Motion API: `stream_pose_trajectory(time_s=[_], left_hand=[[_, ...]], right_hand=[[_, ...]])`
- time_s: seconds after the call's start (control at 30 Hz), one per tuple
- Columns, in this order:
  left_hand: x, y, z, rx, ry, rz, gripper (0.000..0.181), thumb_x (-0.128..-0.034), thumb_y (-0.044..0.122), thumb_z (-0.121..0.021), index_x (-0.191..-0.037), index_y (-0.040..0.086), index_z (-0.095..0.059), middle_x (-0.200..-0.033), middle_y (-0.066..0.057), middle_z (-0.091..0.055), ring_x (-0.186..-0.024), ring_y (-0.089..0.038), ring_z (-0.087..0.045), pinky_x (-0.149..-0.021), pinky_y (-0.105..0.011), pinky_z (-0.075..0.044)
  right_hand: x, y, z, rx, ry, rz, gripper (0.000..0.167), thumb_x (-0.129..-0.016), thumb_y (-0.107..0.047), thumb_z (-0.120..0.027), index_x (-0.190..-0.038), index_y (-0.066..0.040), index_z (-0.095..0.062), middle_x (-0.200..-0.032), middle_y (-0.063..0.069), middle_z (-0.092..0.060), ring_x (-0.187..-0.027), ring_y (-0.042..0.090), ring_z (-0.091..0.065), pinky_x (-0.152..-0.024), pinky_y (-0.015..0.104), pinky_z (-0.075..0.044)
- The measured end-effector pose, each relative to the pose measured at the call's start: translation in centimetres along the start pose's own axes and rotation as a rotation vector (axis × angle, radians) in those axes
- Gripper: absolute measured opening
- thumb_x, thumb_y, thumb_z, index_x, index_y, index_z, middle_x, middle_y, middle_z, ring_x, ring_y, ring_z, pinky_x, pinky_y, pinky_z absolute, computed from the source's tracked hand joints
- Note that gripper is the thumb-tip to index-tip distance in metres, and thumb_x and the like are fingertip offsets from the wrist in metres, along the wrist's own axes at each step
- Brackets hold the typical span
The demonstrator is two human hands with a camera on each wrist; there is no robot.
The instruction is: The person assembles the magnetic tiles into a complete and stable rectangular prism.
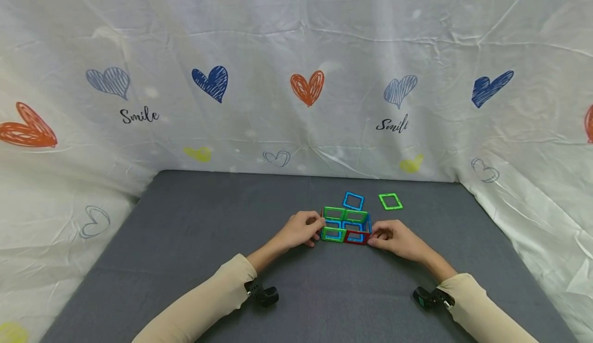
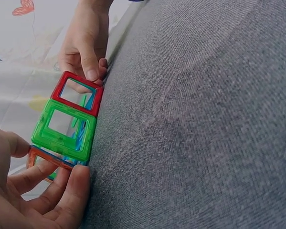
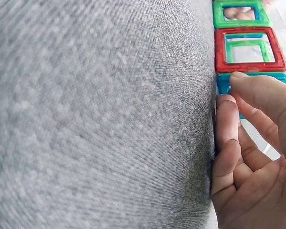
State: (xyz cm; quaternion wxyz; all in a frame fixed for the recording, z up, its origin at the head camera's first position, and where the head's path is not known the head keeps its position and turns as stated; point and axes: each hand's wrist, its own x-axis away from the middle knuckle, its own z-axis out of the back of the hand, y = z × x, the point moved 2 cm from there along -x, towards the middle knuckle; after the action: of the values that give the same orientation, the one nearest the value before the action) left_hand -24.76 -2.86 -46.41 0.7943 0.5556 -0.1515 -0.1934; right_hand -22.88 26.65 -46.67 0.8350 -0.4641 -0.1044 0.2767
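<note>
A low open-topped box of magnetic tiles [image 1: 345,228] stands on the table. Its front has a green tile [image 2: 64,144] beside a red tile [image 3: 279,52]; two green tiles form the back. Blue tiles show inside, another blue tile [image 3: 276,77] closes the right end, and an orange-red tile [image 2: 66,166] the left. My left hand [image 1: 302,228] holds the left end, thumb at its upper corner and fingertips on the orange-red tile. At the other end my right hand [image 1: 394,238] holds the blue end tile between thumb and bent fingers, partly hiding it.
Behind the box lie a loose blue tile [image 1: 346,200] and, farther right, a loose green tile [image 1: 390,208]. Both lie flat on the grey table [image 1: 208,219]. A white cloth [image 1: 259,49] printed with hearts hangs along the back and sides.
</note>
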Motion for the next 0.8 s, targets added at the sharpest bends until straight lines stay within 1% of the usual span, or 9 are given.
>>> stream_pose_trajectory(time_s=[0.23, 0.4, 0.5, 0.6, 0.7, 0.8], left_hand=[[0.0, -0.1, 0.3, -0.008, 0.022, 0.001, 0.028, -0.1066, 0.03, -0.057, -0.104, 0.006, -0.071, -0.092, -0.006, -0.067, -0.079, -0.022, -0.068, -0.058, -0.035, -0.059], [0.1, -0.3, 0.6, -0.001, 0.033, -0.007, 0.029, -0.1071, 0.03, -0.056, -0.111, 0.006, -0.072, -0.096, -0.004, -0.068, -0.08, -0.021, -0.069, -0.059, -0.035, -0.059], [0.2, -0.4, 0.7, 0.006, 0.018, -0.015, 0.027, -0.107, 0.027, -0.057, -0.113, 0.004, -0.071, -0.098, -0.004, -0.069, -0.081, -0.021, -0.069, -0.06, -0.034, -0.059], [0.3, -0.5, 0.9, 0.003, -0.008, -0.029, 0.021, -0.1057, 0.02, -0.06, -0.112, 0.003, -0.071, -0.099, -0.005, -0.069, -0.082, -0.022, -0.07, -0.061, -0.034, -0.059], [0.4, -0.6, 1.0, -0.031, -0.034, -0.045, 0.014, -0.1024, 0.012, -0.064, -0.111, 0.003, -0.071, -0.1, -0.004, -0.069, -0.081, -0.021, -0.069, -0.062, -0.032, -0.059], [0.6, -0.6, 1.2, -0.071, -0.058, -0.066, 0.013, -0.0987, 0.007, -0.067, -0.111, 0.004, -0.071, -0.1, -0.003, -0.069, -0.081, -0.02, -0.069, -0.062, -0.031, -0.059]], right_hand=[[-0.1, -0.2, 0.1, 0.005, -0.006, 0.01, 0.005, -0.096, -0.005, -0.072, -0.1, -0.003, -0.071, -0.091, 0.006, -0.069, -0.077, 0.025, -0.066, -0.065, 0.027, -0.052], [-0.1, -0.3, 0.1, 0.007, -0.007, 0.015, 0.005, -0.096, -0.005, -0.072, -0.101, -0.003, -0.071, -0.092, 0.007, -0.069, -0.077, 0.025, -0.065, -0.065, 0.027, -0.052], [-0.1, -0.4, 0.1, 0.007, -0.009, 0.012, 0.005, -0.096, -0.005, -0.072, -0.101, -0.003, -0.071, -0.092, 0.007, -0.069, -0.078, 0.025, -0.066, -0.065, 0.027, -0.052], [-0.2, -0.4, 0.1, 0.013, -0.013, 0.014, 0.005, -0.096, -0.005, -0.072, -0.1, -0.003, -0.07, -0.091, 0.007, -0.068, -0.077, 0.024, -0.065, -0.065, 0.027, -0.052], [-0.2, -0.4, 0.2, 0.016, -0.013, 0.025, 0.006, -0.096, -0.006, -0.072, -0.101, -0.004, -0.071, -0.092, 0.007, -0.069, -0.078, 0.025, -0.066, -0.065, 0.028, -0.052], [-0.1, -0.4, 0.5, 0.011, -0.003, 0.037, 0.009, -0.095, -0.006, -0.073, -0.104, -0.004, -0.072, -0.094, 0.008, -0.07, -0.079, 0.026, -0.067, -0.066, 0.028, -0.054]])
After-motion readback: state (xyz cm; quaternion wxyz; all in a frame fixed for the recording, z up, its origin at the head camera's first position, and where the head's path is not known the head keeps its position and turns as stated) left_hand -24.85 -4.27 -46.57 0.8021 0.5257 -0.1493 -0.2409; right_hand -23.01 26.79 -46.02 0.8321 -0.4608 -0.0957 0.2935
